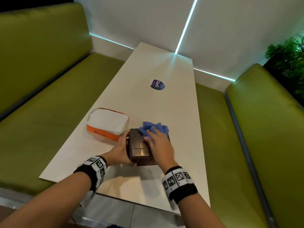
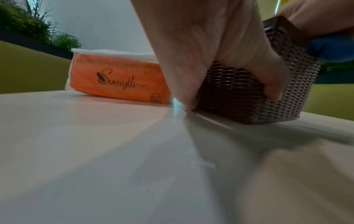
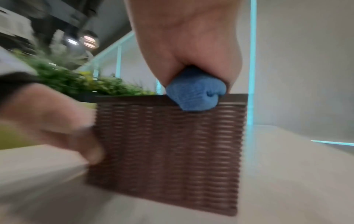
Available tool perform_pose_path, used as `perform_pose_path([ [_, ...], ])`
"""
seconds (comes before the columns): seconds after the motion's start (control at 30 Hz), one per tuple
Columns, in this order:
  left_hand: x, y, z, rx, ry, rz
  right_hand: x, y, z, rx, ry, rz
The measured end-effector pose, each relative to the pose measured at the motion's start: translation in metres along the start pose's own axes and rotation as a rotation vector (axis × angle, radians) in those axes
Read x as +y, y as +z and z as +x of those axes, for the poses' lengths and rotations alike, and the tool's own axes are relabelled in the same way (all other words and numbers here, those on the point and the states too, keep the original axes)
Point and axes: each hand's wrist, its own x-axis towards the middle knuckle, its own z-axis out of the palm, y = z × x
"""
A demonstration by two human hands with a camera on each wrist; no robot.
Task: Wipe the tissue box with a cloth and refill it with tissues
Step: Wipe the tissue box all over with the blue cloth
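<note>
On our far left runs a green bench seat [image 1: 49, 89] along the long side of the white table [image 1: 164, 66]. Moving in, we see the orange tissue pack [image 1: 105, 127] lying flat on the table, its wrapper open on top so the white tissues show; the left wrist view reads the word "Somyth" on its orange side [image 2: 118, 80]. Just beside it, to the right, stands the brown tissue box [image 1: 139, 145], upright on the table near the front edge, with woven-pattern walls [image 3: 168, 144] and a smooth grooved top.

Our left hand [image 1: 120, 150] is against the box's left side: its grip is clamped on the box, thumb curled onto the near wall [image 2: 272, 84] and the fingers running along the left wall down to the table. A band with black-and-white markers [image 1: 97, 168] wraps that wrist.

Next, on top of the box, our right hand [image 1: 160, 145] presses a blue cloth [image 1: 153, 128] onto the lid. Its grip is closed round the cloth, a bunched wad of which pokes out below the palm [image 3: 195, 95] at the box's top edge, while the rest spreads out past the fingers toward the far side. The hand and cloth look motion-blurred.

Farther back on the table lies a round purple sticker [image 1: 157, 84]. At the right stands a second green bench seat [image 1: 263, 129], with green plants [image 1: 289, 60] behind it.
</note>
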Motion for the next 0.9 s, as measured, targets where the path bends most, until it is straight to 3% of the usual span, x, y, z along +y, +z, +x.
perform_pose_path([
  [0.07,-0.002,0.0,0.001,-0.011,-0.005,0.008,0.02,-0.004,0.005,0.119,0.147,-0.023],
  [0.13,0.006,0.0,0.0,0.003,0.011,0.032,0.003,0.003,0.005,0.126,0.191,-0.085],
  [0.23,-0.001,0.004,0.005,-0.003,0.027,-0.002,-0.043,0.025,-0.009,0.096,-0.082,-0.136],
  [0.33,-0.001,0.003,0.001,-0.007,0.019,-0.024,-0.038,0.019,-0.014,-0.044,-0.172,-0.053],
  [0.47,-0.004,0.001,0.0,-0.022,0.013,-0.039,0.019,-0.012,-0.003,0.066,0.051,0.064],
  [0.6,0.0,-0.002,0.0,-0.043,0.009,-0.043,0.065,-0.049,-0.007,0.162,0.453,0.522],
  [0.63,-0.001,-0.003,0.0,-0.048,0.003,-0.047,0.073,-0.056,-0.009,0.199,0.488,0.548],
  [0.77,-0.001,-0.003,0.002,-0.069,-0.004,-0.067,0.101,-0.045,-0.017,0.212,0.469,0.329],
  [0.9,-0.001,-0.005,0.003,-0.069,-0.015,-0.059,0.12,-0.006,-0.025,0.023,0.377,0.169],
])
